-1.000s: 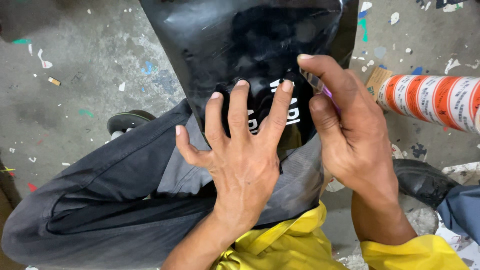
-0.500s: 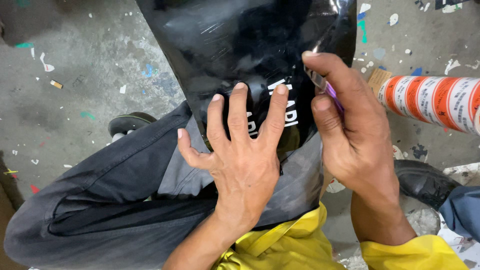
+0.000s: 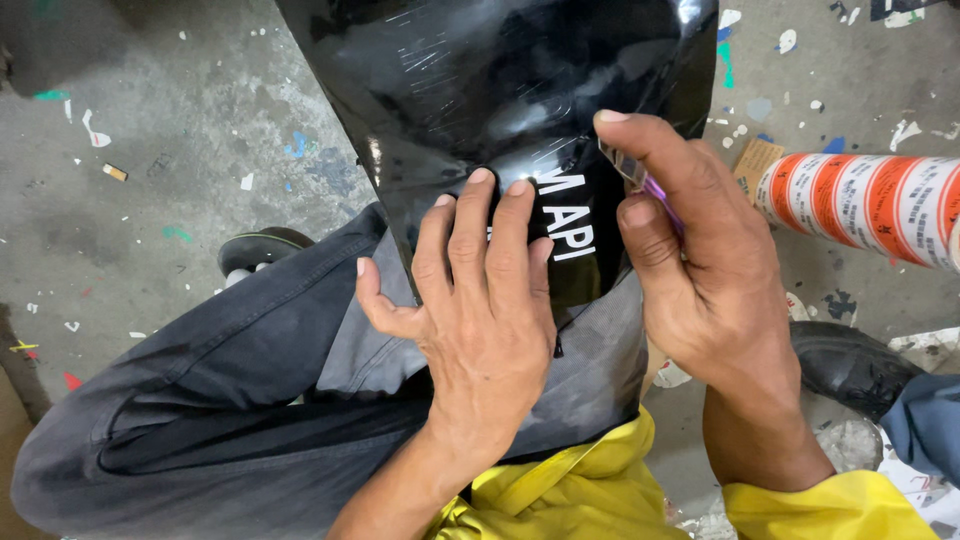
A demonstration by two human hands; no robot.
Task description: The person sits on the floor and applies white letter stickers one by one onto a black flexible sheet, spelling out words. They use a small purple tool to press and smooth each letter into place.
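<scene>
A glossy black panel (image 3: 500, 90) with white lettering near its lower edge rests on my grey-trousered leg (image 3: 230, 400). My left hand (image 3: 475, 310) lies flat on the panel's lower part, fingers close together, their tips beside the white letters. My right hand (image 3: 690, 260) is closed around a small tool with a clear tip and a purple body (image 3: 640, 180), its tip touching the panel just right of the lettering. Yellow sleeves cover both my forearms.
A roll with red and white stripes (image 3: 870, 205) lies on the paint-speckled concrete floor (image 3: 150, 150) at the right. A black shoe (image 3: 262, 250) shows at the left of my leg, another dark shoe (image 3: 850, 365) at the right. Small scraps litter the floor.
My left hand's fingers have drawn together and slid slightly left on the panel. My right hand with the tool has shifted a little along the panel's right edge.
</scene>
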